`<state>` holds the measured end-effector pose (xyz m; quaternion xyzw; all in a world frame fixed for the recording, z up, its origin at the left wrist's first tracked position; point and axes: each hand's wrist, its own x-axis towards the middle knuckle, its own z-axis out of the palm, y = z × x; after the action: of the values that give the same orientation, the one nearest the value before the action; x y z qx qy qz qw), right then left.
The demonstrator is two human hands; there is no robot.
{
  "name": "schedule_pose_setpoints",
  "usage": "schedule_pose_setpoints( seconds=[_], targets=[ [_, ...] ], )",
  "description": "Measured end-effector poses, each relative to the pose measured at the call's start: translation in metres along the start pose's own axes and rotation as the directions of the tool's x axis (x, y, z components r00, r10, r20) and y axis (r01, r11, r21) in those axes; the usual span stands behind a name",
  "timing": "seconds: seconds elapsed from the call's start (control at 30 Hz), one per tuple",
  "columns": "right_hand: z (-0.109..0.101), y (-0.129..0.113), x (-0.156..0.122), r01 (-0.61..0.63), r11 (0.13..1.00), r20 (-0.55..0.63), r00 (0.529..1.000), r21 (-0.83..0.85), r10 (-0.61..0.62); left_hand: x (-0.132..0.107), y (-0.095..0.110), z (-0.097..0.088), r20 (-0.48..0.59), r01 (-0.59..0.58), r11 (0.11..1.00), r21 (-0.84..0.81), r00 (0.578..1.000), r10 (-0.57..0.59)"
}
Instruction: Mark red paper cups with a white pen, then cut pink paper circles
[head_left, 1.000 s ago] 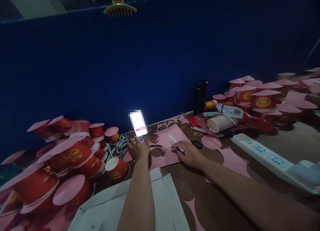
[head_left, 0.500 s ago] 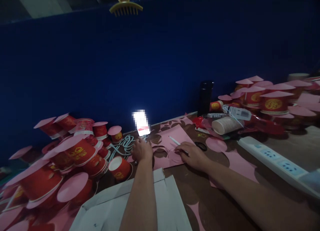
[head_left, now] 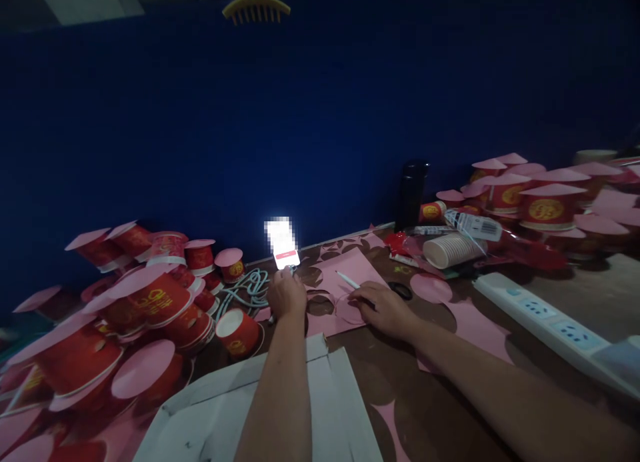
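In my right hand (head_left: 386, 309) is a slim white pen (head_left: 347, 280), its dark tip pointing up and left. The fingers of that hand are closed around it, over a pink paper sheet (head_left: 353, 269) with round cut-outs. A round pink piece (head_left: 350, 310) lies by my fingertips. My left hand (head_left: 287, 294) is curled at the lower edge of a lit phone (head_left: 287, 258), which leans near the blue wall. Its fingertips are mostly hidden, so what they hold is unclear. Beside it lies a coiled pale blue cable (head_left: 245, 290). A red paper cup (head_left: 238, 333) stands to its left.
Red cups with pink discs (head_left: 160, 299) are heaped at left, more (head_left: 550, 205) at right. A white box (head_left: 260, 409) lies under my left forearm. A power strip (head_left: 550, 322), stacked paper cups (head_left: 453, 250), a black bottle (head_left: 413, 194) and a tape ring (head_left: 401, 291) are rightward.
My left hand has shifted slightly right and up at the phone's lower edge, and more of the screen's red bar shows. The right hand keeps the pen, nearly still. The view tilts slightly.
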<state>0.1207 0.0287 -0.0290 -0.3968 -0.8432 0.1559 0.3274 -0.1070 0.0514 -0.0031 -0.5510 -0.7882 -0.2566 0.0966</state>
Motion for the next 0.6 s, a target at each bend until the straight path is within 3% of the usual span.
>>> schedule_pose_setpoints(
  seconds=[0.2, 0.3, 0.4, 0.53, 0.6],
  targets=[
    [-0.001, -0.004, -0.001, 0.018, 0.999, -0.027, 0.999, -0.035, -0.019, 0.000, -0.001, -0.003, -0.110, -0.111, 0.994, 0.007, 0.988, 0.111],
    [-0.004, -0.008, -0.001, -0.029, 0.990, -0.068, 0.997, -0.135, 0.020, -0.001, 0.001, -0.003, -0.139, -0.151, 0.989, -0.001, 0.979, 0.150],
    [-0.005, -0.012, -0.003, -0.083, 0.980, -0.099, 0.993, -0.181, 0.066, -0.003, 0.003, -0.002, -0.122, -0.172, 0.985, 0.004, 0.978, 0.172],
    [-0.002, -0.012, -0.005, -0.056, 0.981, -0.049, 0.998, -0.187, 0.048, -0.006, 0.007, -0.002, -0.061, -0.252, 0.968, -0.008, 0.966, 0.251],
    [-0.002, -0.011, -0.005, -0.037, 0.982, -0.029, 0.999, -0.184, 0.032, -0.007, 0.009, -0.005, -0.095, -0.282, 0.959, -0.016, 0.956, 0.279]
  ],
)
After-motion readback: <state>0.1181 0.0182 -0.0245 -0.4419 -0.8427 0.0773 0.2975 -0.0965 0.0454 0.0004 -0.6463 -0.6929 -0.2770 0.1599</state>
